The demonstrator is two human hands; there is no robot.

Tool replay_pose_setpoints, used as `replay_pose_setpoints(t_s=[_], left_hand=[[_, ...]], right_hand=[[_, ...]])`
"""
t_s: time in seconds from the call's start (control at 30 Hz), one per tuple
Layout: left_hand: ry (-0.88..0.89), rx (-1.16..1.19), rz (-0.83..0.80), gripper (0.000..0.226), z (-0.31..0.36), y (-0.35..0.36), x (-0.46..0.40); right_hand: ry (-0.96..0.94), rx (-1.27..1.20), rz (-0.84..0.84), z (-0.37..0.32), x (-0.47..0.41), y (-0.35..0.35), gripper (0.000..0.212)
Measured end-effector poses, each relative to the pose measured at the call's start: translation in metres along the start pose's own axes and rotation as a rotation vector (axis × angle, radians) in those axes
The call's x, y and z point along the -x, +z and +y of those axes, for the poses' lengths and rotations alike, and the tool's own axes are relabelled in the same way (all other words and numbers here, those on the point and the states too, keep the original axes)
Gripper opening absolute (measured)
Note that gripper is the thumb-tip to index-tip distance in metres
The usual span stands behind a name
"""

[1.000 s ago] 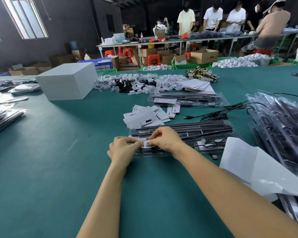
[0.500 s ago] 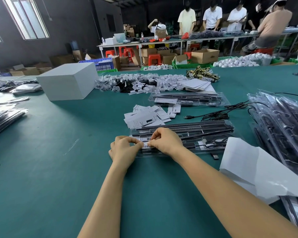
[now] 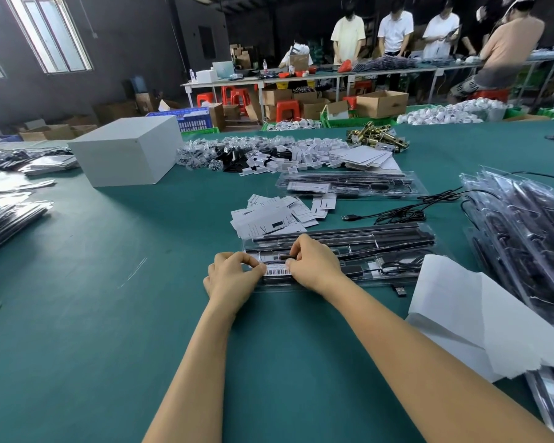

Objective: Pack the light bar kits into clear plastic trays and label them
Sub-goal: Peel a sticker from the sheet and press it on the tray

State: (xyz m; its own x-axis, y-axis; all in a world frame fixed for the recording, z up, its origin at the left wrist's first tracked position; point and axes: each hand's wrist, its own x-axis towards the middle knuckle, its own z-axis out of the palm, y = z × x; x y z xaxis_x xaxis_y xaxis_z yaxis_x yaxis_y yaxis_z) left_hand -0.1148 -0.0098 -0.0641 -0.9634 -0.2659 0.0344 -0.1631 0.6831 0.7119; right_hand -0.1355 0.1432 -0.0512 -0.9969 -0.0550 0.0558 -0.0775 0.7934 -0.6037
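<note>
**A:** Which step is this?

**B:** Labelling, I'd judge. The clear plastic tray (image 3: 394,251) lies on the green bench (image 3: 109,314) straight ahead, with long black light bars (image 3: 339,233) and a coiled black cable already seated in it. A white barcode label (image 3: 279,270) sits on its near left end. The left hand (image 3: 232,278) has its fingers (image 3: 247,259) curled, pinching the label's left edge; the right hand (image 3: 314,263) pinches the right edge against the tray.

**A:** And next?

**B:** Probably pressing the label flat, then smoothing it so it bonds without creases. The clear plastic looks springy, so the tray may flex under the push.

**A:** Anything in the way?

**B:** A large white paper sheet (image 3: 480,314) lies just beside the tray's right end, and a small black USB plug (image 3: 398,290) sits at its near edge. A pile of loose white printed cards (image 3: 275,217) sits just behind, a second packed tray (image 3: 349,185) farther back, and a stack of filled trays (image 3: 525,231) on the right.
</note>
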Motion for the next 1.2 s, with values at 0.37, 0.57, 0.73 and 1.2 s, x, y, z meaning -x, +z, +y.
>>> replay_pose_setpoints(t_s=[0.37,0.57,0.73,1.2], left_hand=[[0.065,-0.076,0.049,0.02,-0.002,0.007,0.001],[0.039,-0.065,0.057,0.012,-0.002,0.007,0.001],[0.036,-0.06,0.064,0.007,-0.001,0.009,0.001],[0.042,0.164,0.143,0.018,0.001,0.001,0.006]], right_hand=[[-0.135,0.135,0.161,0.002,0.008,0.013,0.023],[-0.063,-0.042,0.107,0.006,0.006,-0.001,0.013],[-0.061,-0.288,0.03,0.018,0.007,-0.019,0.015],[0.144,-0.013,0.284,0.054,0.014,-0.086,0.023]])
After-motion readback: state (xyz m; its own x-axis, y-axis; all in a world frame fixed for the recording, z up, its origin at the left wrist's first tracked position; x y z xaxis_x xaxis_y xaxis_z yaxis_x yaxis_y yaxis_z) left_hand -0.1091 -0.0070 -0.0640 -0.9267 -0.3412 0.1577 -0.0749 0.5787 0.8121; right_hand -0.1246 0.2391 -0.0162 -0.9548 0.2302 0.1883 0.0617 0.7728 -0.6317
